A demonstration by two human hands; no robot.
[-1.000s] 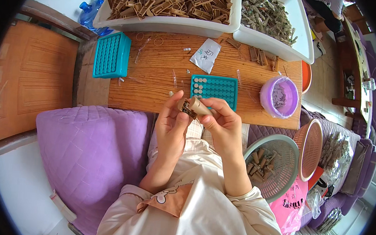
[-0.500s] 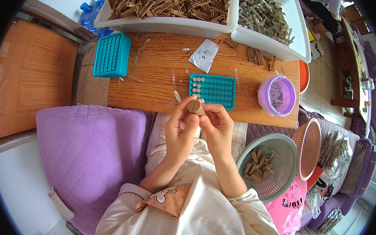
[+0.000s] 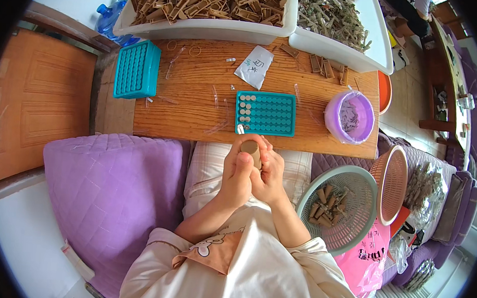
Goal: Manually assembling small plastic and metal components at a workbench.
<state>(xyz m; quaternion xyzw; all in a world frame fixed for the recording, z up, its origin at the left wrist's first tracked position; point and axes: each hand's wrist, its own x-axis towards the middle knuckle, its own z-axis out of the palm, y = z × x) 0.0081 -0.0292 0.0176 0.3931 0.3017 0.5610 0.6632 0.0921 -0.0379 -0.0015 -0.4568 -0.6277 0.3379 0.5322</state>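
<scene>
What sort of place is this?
It looks like a small, perhaps home-based, hand-assembly workspace: a white tub heaped with brown parts, a teal tray partly filled with small round pieces, and a wooden table beside a purple quilted cover.

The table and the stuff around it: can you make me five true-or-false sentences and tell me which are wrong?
1. The left hand and right hand are on a brown tube. True.
2. The bucket is green. False: the bucket is purple.
3. The tray nearest the hands is full. False: that tray has pale round pieces only toward its left side.
4. Brown pieces lie in the grey-green basket. True.
5. The packet is inside a bin. False: the packet lies on the table.
</scene>
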